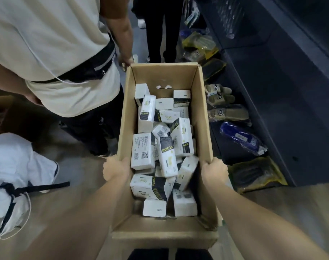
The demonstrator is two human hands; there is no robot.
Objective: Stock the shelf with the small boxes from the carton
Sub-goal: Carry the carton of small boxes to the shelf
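Carton (204, 117): matt brown corrugated cardboard (edges frayed). Small boxes (181, 139): smooth white printed packaging. Floor (81, 166): matt wood-look surface.

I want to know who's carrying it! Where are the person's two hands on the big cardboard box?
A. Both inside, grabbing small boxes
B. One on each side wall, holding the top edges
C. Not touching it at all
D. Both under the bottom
B: the left hand and right hand each grip the top edge of a side wall of the carton, while the small boxes lie untouched inside.
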